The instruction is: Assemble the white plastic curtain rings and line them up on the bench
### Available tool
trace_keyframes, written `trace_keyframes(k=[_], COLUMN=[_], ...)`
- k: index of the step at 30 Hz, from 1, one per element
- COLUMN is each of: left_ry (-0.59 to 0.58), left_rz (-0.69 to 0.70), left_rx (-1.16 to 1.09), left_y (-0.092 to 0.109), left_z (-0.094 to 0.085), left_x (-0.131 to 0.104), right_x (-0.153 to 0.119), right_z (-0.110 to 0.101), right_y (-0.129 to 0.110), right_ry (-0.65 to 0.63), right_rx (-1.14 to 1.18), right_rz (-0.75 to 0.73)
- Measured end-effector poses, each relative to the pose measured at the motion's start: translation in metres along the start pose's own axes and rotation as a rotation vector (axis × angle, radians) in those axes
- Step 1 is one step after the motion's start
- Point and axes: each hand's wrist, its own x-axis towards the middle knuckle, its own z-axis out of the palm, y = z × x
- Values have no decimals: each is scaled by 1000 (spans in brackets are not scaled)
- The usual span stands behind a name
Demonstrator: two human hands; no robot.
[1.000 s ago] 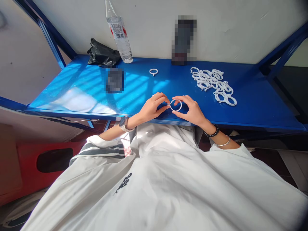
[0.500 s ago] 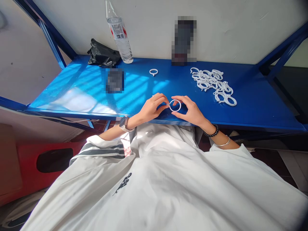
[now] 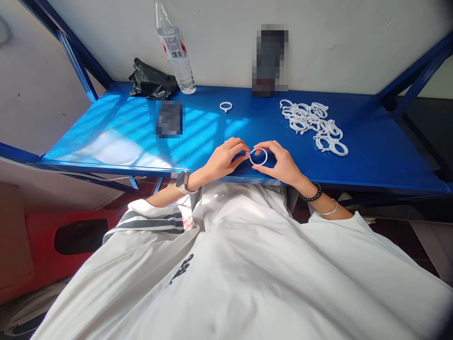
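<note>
At centre, the left hand (image 3: 226,159) pinches a white ring (image 3: 258,165) by its tab; the right hand (image 3: 282,161) grasps its rim. Right of centre lies a pile (image 3: 307,119) of rings.

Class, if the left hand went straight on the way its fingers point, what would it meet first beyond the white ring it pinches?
Most likely the right hand, curved about the white ring just ahead of the left hand, though depth is unclear.

The held ring (image 3: 258,164) and piled rings (image 3: 307,115) are plain white; the table (image 3: 375,151) is blue, barred with sunlit stripes. White shirt (image 3: 255,269) — dark grey bands on one sleeve (image 3: 152,222), black print. Black bag (image 3: 150,81), black beads (image 3: 310,194) — red-and-white bottle label (image 3: 174,46).
</note>
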Motion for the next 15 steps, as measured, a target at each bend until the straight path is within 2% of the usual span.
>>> trace_keyframes(k=[6, 15], left_ry=[-46, -61], left_rz=[24, 61], left_rx=[77, 74], left_y=[-2, -1], left_z=[2, 1], left_x=[0, 0], right_x=[0, 0], right_z=[0, 0], right_y=[0, -2], right_ry=[2, -48], right_rx=[-10, -36], right_rz=[4, -22])
